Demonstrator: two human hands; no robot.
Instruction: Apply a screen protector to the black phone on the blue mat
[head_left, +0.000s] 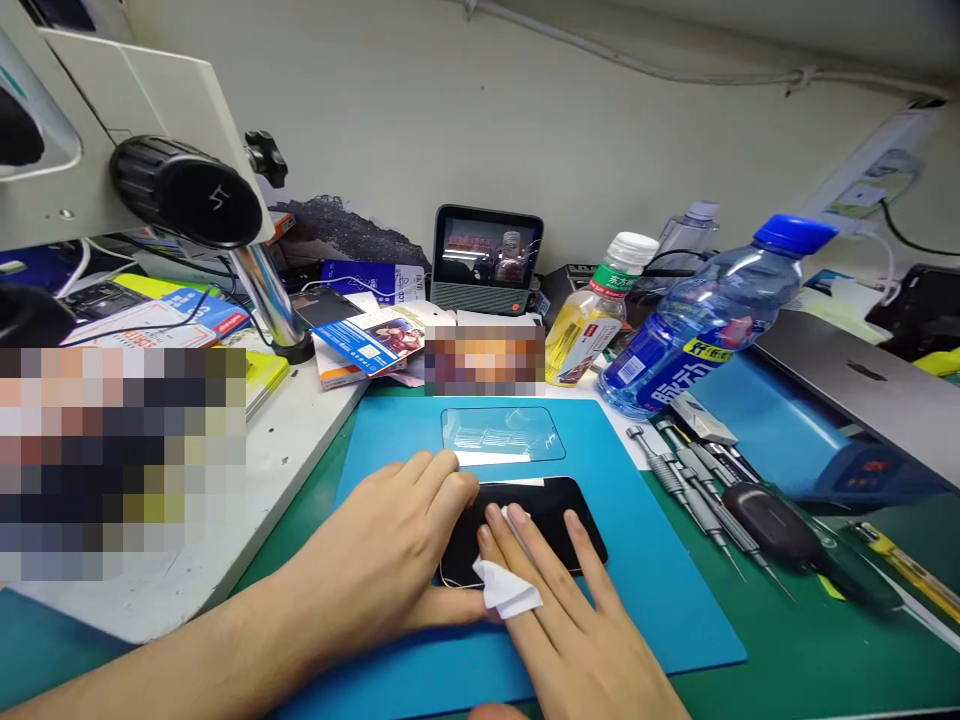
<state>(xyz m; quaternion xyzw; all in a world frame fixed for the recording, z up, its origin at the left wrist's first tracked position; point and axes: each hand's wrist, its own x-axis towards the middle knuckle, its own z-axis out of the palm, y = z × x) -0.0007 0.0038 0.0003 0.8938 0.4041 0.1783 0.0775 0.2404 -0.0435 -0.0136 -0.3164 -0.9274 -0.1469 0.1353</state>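
Note:
A smartphone (566, 510) with a black front lies flat, its long side running left to right. My left hand (405, 530) grips its left end, with curled fingers at the far edge and the thumb along the near edge. My right hand (570, 620) presses a white wipe (510, 590) against the screen, the wipe bunched under and between its fingers. The little finger or ring finger side is spread out over the glass. Just beyond the phone lies a clear screen protector (502, 435) with a dark border.
A blue mat (675, 600) lies under the phone. Several screwdrivers (690, 495) and a dark oval-ended tool (772, 520) lie at right, near a drink bottle (705, 310) and a smaller yellow one (589, 320). A microscope stand (270, 300) rises at left. A small display (487, 250) stands behind.

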